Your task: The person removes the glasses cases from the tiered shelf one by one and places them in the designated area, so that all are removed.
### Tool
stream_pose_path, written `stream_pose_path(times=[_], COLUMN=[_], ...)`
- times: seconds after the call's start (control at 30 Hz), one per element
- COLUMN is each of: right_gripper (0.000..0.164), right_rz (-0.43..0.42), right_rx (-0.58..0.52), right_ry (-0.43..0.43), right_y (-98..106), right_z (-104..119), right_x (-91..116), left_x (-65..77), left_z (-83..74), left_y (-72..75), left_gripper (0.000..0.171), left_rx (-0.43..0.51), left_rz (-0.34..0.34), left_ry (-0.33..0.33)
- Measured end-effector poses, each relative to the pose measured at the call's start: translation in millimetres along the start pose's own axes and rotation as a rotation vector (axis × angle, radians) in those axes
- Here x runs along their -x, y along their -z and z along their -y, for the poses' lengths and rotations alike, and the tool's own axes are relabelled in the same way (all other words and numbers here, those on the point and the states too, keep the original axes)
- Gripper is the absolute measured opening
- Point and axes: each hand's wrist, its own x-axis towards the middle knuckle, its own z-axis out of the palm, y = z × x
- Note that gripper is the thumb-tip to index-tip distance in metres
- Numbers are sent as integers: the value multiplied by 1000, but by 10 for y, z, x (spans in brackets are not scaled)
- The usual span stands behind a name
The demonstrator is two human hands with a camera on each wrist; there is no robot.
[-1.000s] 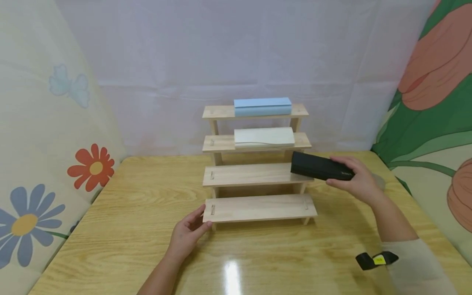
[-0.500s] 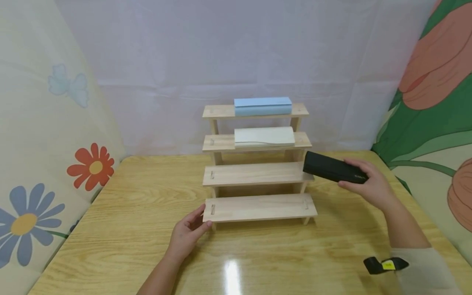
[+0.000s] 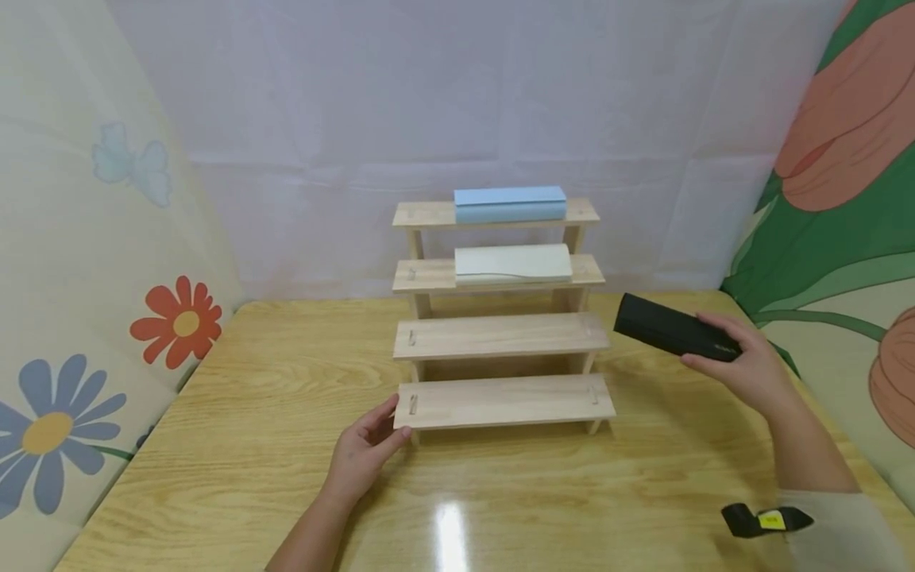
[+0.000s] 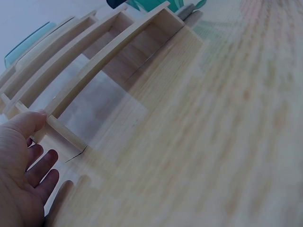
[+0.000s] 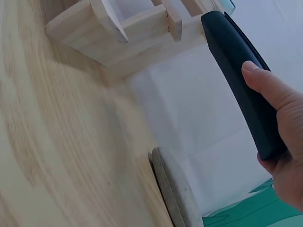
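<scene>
My right hand (image 3: 758,369) grips one end of a black, long glasses case (image 3: 665,324), thumb on one side and fingers on the other. The case is held tilted in the air, just right of a four-step wooden display stand (image 3: 493,403). At the stand's lowest step, my left hand (image 3: 363,457) pinches the left end, thumb at the front corner. A light blue glasses case (image 3: 510,206) lies on the top step, and a white glasses case (image 3: 512,266) on the step below. Both lower steps are bare.
A grey, rounded case (image 5: 174,189) rests on the wooden table (image 3: 236,445), below my right hand in the right wrist view. A white cloth (image 3: 457,95) hangs behind the table; flower-printed cloths flank both sides.
My right hand has carried the black glasses case to the right, away from over the third step's right end. The left hand has stayed on the lowest step.
</scene>
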Motion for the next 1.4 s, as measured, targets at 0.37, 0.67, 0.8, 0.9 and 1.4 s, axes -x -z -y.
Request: stream_pose_path(times=[0.37,0.67,0.8,0.9,1.4], right_gripper=[78,79,79,80,83], right_rz=[-2,-14,-4,11,69], right_rx=[38,47,34,29,42], right_ry=[-20,-57,-85,-107,-196], right_y=[-19,-61,-78,-94,-191], right_z=[-228,-386,-454,-513,-652], right_x=[49,84,91,90,98], left_x=[-10,-15,-9,-4,13], left_z=[-12,-13,-18,-23,-21], left_y=[2,3,1,-2,7], left_gripper=[55,55,55,54,55], left_rx=[-7,2,-3,-3,2], left_rz=[1,2,1,0,10], left_ry=[-2,3,1,2,-8])
